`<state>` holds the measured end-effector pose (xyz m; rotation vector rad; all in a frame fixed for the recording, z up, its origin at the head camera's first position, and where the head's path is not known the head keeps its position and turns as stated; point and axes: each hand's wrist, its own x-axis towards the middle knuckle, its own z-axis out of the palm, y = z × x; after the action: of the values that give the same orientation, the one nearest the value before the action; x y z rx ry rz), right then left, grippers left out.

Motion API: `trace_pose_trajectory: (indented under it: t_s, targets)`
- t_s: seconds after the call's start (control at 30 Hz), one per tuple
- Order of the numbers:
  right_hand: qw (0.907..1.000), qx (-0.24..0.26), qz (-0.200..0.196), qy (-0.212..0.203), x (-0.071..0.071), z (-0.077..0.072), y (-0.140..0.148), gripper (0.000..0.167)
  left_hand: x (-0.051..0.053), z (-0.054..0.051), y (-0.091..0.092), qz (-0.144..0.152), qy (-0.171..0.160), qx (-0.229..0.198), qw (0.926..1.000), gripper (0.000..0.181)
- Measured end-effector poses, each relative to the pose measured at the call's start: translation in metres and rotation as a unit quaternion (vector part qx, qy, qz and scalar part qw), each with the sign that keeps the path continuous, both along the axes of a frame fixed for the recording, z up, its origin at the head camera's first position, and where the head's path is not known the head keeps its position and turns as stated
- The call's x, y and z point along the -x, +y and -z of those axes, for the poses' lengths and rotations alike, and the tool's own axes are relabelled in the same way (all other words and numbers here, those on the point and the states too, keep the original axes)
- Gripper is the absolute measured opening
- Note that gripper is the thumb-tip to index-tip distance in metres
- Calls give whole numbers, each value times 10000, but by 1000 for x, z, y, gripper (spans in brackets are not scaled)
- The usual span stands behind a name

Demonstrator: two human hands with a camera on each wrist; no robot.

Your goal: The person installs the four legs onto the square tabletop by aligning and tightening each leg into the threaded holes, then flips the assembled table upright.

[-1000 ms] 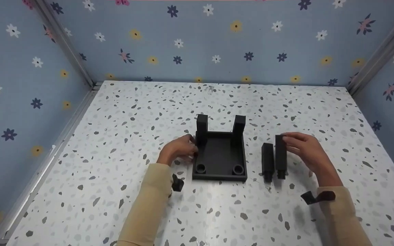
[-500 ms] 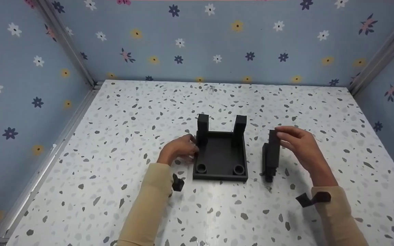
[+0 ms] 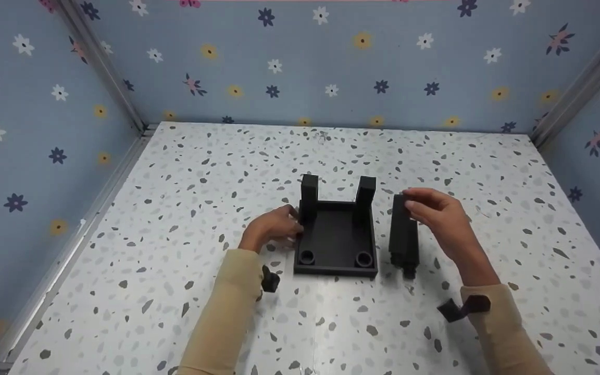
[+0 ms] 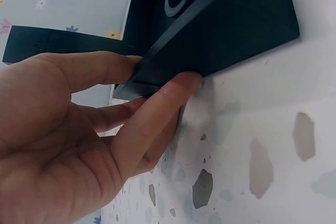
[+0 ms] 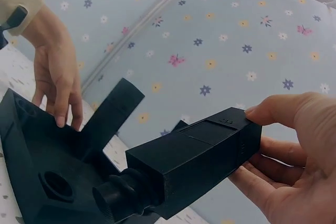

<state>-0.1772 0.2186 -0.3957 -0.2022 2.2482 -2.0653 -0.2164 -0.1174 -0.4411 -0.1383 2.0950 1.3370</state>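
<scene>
The work in hand looks to be fitting legs to a shallow black tray [image 3: 336, 237], which sits on the desk [image 3: 487, 166] in front of the person. The far-left leg [image 3: 309, 194] and far-right leg [image 3: 365, 195] stand upright in their corners, while the near-left socket [image 3: 307, 257] and near-right socket [image 3: 364, 259] have nothing in them. The step at this moment seems to be bringing a third leg across. The right hand [image 3: 438, 219] has that held leg [image 5: 194, 142] pinched at one end between thumb and fingers, the grip spread only to the leg's width, leaving the ridged peg [image 5: 126, 192] at the other end free. The left hand [image 3: 276, 225] steadies the tray, its grip narrowed on the left side wall with digits on both faces of it. A loose leg [image 3: 412, 247] lies to the right of the tray, partly hidden by the one above it. As the peg points toward the person in the head view and the sockets face up, the next move calls for swinging the held leg upright, peg down, and centring it over a socket, the near-right one being closest. Pressing it home probably needs the left hand's hold to stay firm, lest the tray slide.
</scene>
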Motion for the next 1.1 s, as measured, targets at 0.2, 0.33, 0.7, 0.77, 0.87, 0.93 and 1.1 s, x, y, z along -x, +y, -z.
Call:
trace_pose_trajectory:
  t_s: [0.2, 0.33, 0.7, 0.77, 0.87, 0.93, 1.1]
  targets:
    - [9998, -124, -84, 125, -2, -1, -21, 43, 0, 1, -1, 30, 50, 162, 9999, 45]
    - [9996, 36, -181, 211, -4, -1, -36, 42, 0, 1, -1, 61, 101, 199, 9997, 43]
    - [9979, -16, -280, 589, -6, 2, -68, 39, -1, 1, -1, 116, 236, 149, 9995, 41]
    - [9974, -2, -226, 679, -6, 2, -73, 38, -1, 1, -1, 126, 274, 145, 9994, 40]
    - [9968, 26, -130, 790, -6, 2, -81, 37, -1, 2, -1, 124, 287, 163, 9994, 40]
    - [9962, 59, -126, 858, -7, 4, -86, 36, -1, 2, -1, 111, 254, 170, 9995, 40]
    - [9948, 205, -253, 967, -9, 8, -98, 35, -1, 2, -1, 72, 154, 99, 9998, 40]
